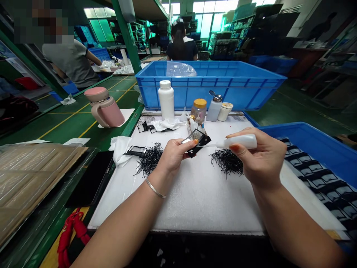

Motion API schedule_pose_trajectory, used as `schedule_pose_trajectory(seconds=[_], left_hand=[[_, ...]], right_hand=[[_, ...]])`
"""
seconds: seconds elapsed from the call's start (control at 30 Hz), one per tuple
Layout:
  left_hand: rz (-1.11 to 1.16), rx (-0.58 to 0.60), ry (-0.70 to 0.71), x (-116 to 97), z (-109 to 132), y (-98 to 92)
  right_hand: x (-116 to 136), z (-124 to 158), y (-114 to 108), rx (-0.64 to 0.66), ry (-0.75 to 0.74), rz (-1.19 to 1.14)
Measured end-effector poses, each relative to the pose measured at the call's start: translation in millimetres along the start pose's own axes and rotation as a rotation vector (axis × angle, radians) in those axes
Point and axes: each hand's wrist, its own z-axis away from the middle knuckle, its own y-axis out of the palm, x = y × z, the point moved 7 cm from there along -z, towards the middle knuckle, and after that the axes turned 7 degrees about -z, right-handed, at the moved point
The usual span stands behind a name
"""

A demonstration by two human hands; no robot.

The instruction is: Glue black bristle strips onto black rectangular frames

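Note:
My left hand [174,154] is closed on a small black frame part [198,143] with a clear window, held above the white foam mat [195,197]. My right hand [256,158] grips a small white squeeze bottle [241,141], its thin nozzle pointing left and touching the black part. Two heaps of thin black strips lie on the mat: one [149,159] left of my left hand, the other [227,162] under my right hand.
A blue crate [209,93] stands behind the mat, another [320,149] with black parts at right. White bottle [166,99], yellow-lidded jar [198,109], pump dispenser [214,107], small cup [224,111], white cloths and a pink jug [104,108] sit nearby. Two people work farther back.

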Motion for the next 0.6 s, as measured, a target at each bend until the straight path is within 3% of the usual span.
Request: schedule_pose_trajectory(seconds=[0.6], left_hand=[[-0.006,0.004,0.000,-2,1,2.8]], right_hand=[[3,6,15,0.112,0.056,0.002]])
